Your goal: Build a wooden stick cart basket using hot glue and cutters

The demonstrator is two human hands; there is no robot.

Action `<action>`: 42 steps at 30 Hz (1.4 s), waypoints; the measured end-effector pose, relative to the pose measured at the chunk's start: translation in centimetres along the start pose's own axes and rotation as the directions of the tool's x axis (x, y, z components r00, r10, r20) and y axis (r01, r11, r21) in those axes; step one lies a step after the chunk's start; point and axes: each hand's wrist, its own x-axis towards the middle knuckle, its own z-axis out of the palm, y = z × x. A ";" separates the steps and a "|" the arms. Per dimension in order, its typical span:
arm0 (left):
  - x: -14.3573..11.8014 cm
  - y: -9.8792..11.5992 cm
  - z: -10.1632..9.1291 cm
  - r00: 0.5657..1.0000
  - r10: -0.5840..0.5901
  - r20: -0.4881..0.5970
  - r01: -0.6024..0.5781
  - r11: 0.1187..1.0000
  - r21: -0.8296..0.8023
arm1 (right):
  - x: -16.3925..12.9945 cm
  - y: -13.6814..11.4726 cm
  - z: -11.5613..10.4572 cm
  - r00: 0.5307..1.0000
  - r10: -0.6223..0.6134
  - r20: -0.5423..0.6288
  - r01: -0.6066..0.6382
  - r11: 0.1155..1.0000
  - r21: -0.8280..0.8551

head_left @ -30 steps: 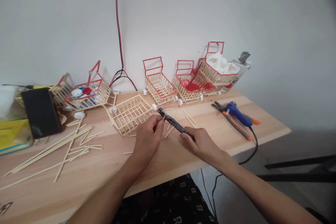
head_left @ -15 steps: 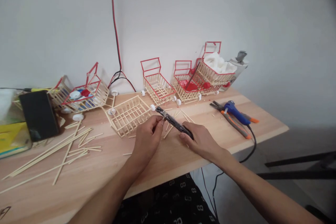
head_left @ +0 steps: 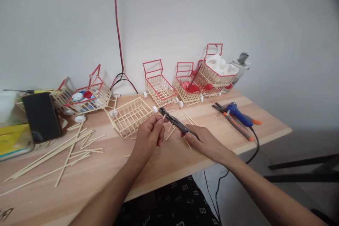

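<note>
My left hand pinches a short piece of wooden stick between thumb and fingers, raised a little above the wooden table. My right hand grips the handle of a black cutting tool, whose tip points up and left toward the stick piece. Just behind the hands lies an unpainted wooden stick basket with small white wheels. Short cut sticks lie under the tool.
Several red-trimmed stick carts stand along the wall. A blue glue gun and orange-handled pliers lie at the right. Long loose sticks, a black phone and a yellow box are at the left.
Both hands have lifted slightly off the table. The left hand now holds the short stick piece up at the tool's tip.
</note>
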 end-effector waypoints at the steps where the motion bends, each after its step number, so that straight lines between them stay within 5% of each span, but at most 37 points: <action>1: 0.1 0.0 -0.1 1.000 -0.009 0.009 0.010 0.999 -0.030 | -0.1 -0.1 -0.2 1.000 0.010 0.011 -0.010 1.000 -0.008; 12: 0.3 -0.3 -0.2 0.996 -0.069 0.051 0.074 0.989 -0.126 | -0.4 -0.5 -0.1 0.996 0.028 -0.088 -0.035 0.997 -0.073; 19: 0.1 0.9 -1.3 0.993 0.020 0.115 -0.018 1.000 -0.017 | 0.9 0.9 0.6 0.970 0.192 -0.149 -0.128 0.926 0.355; 22: -1.0 3.1 -2.8 0.987 0.158 -0.001 -0.155 0.970 0.186 | 2.8 1.0 0.3 0.953 0.234 -0.193 -0.074 0.795 0.603; 25: -3.3 5.1 -4.7 0.956 0.258 -0.140 -0.201 0.923 0.327 | 5.1 0.0 -0.2 0.960 0.142 -0.239 0.071 0.707 0.703; 31: -8.7 4.9 -9.6 0.851 0.182 -0.492 0.055 0.901 0.430 | 8.9 -2.7 0.0 0.950 0.038 -0.309 0.193 0.708 0.679; 35: -10.9 3.5 -12.7 0.836 0.133 -0.533 0.179 0.851 0.493 | 10.0 -4.0 1.1 0.952 0.014 -0.306 0.198 0.733 0.651; 42: -11.6 2.8 -17.3 0.853 0.195 -0.484 0.233 0.687 0.688 | 10.6 -5.5 2.9 0.964 -0.065 -0.258 0.240 0.634 0.736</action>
